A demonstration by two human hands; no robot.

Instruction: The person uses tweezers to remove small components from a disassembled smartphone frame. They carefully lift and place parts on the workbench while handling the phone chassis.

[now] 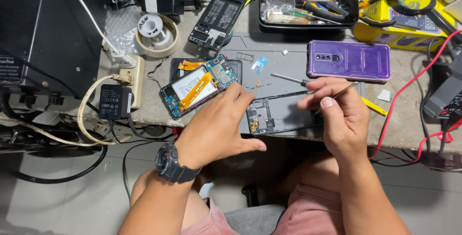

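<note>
At the far left of the frame a black box (43,28) stands, with a black adapter (113,102) hanging at the bench edge. Near the centre an opened phone (198,86) lies with its battery and orange ribbon showing. The left hand (221,129) rests just beside it, fingers loosely spread, holding nothing. Under both hands lies a grey phone frame (281,114). The right hand (339,114) pinches thin tweezers (342,90). Upper right, a purple phone case (349,60) lies flat
</note>
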